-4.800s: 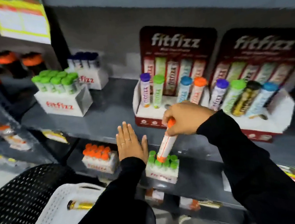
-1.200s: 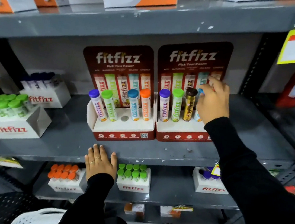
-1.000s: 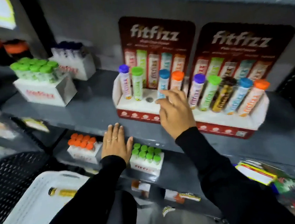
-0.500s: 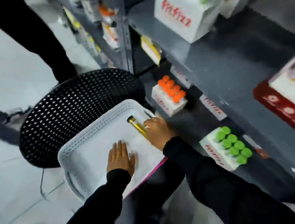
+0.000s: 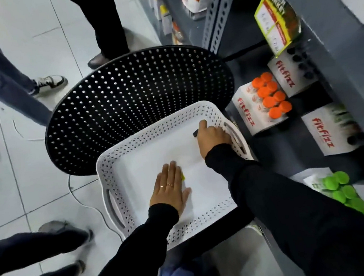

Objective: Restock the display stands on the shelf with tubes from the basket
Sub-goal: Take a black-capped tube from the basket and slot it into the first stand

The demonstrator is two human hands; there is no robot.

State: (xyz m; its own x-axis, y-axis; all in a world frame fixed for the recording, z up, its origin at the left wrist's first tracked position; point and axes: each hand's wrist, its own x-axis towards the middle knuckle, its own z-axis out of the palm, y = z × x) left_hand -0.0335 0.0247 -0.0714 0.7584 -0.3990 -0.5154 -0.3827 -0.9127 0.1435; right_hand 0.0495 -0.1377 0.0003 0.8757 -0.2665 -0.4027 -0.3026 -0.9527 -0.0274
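The fingers of the right hand (image 5: pixel 213 138) are curled closed around a tube (image 5: pixel 195 133) in the far right corner of the white basket (image 5: pixel 112 168); only the dark end of the tube shows at the left of the fist, and the rest is hidden under the hand. The knuckles of this hand lie close to the right handle of the basket. The left hand (image 5: pixel 171 190) lies flat on the white floor of the basket, nearer to the camera, with the fingers straight and together, palm down, and it grips nothing; two thin rings show on it. A small yellow-green thing looks out from under its right edge, too little of it to say what it is. Both arms wear black sleeves. The basket rests on a round black perforated seat (image 5: pixel 138 97), and its near edge hangs over the seat. To the right of the basket is a grey shelf (image 5: pixel 281 160) with white boxes on it. One box (image 5: pixel 247 116) holds tubes with orange caps (image 5: pixel 271 98), standing upright. Nearer, at the right edge, is a group of green caps (image 5: pixel 339 190). Another white box (image 5: pixel 323 130) with red letters stands between these two. On the tiled floor (image 5: pixel 35 188) at the left and far side, legs and shoes of other people are seen.
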